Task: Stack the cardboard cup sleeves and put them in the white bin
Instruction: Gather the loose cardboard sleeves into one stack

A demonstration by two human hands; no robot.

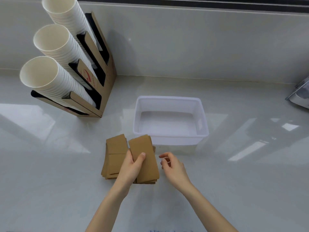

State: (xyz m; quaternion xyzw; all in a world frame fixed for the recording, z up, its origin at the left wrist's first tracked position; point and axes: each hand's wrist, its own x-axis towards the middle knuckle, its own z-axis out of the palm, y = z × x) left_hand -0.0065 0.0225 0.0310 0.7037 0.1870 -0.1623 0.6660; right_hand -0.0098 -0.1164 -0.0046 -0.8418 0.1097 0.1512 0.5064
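Note:
My left hand (132, 166) grips a stack of flat brown cardboard cup sleeves (145, 159), thumb on top, just in front of the white bin (170, 97). A second pile of brown sleeves (115, 153) lies on the counter to the left, touching my left hand. My right hand (172, 166) hovers to the right of the held stack, fingers loosely curled and apart, holding nothing. The white bin is rectangular, with nothing inside.
A brown cardboard dispenser (100, 81) with three slanted columns of white paper cups (55, 47) stands at the back left. A metal object (301, 94) shows at the right edge. The grey counter (234, 164) meets a low wall behind the bin.

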